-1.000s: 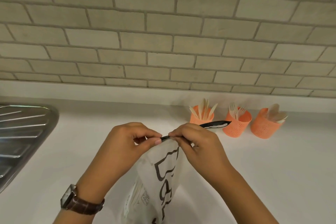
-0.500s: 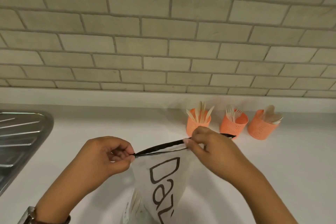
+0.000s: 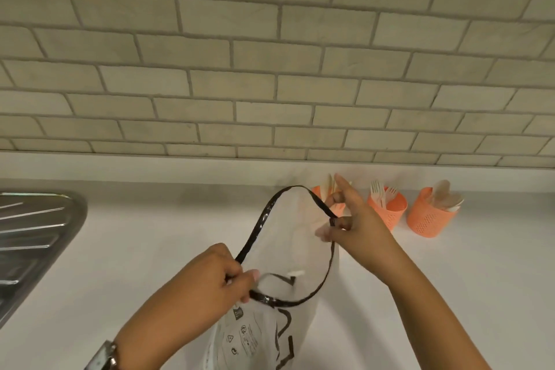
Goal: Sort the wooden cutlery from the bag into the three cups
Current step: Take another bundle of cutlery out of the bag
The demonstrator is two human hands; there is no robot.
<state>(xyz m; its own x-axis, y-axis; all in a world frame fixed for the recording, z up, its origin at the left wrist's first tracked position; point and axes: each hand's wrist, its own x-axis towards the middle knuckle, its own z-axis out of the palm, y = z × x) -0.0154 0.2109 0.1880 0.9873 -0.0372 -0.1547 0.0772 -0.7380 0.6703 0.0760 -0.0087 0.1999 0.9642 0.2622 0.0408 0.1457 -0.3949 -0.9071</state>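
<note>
A clear plastic bag (image 3: 264, 336) with a black zip rim and black lettering stands in front of me, its mouth pulled wide. My left hand (image 3: 210, 282) pinches the near rim. My right hand (image 3: 351, 225) pinches the far rim, fingers partly spread. A pale wooden piece (image 3: 295, 273) shows inside the bag. Three orange perforated cups stand by the wall: the left cup (image 3: 319, 191), mostly behind my right hand, holds knives; the middle cup (image 3: 390, 213) holds forks; the right cup (image 3: 431, 215) holds spoons.
A steel sink drainboard (image 3: 36, 237) lies at the left on the white counter (image 3: 144, 234). A tiled wall (image 3: 270, 69) rises behind the cups. A watch (image 3: 105, 357) is on my left wrist.
The bag's zip rim was shut and stretched between both hands; now it is pulled apart into a wide loop. My right hand moved up toward the cups, my left hand came nearer.
</note>
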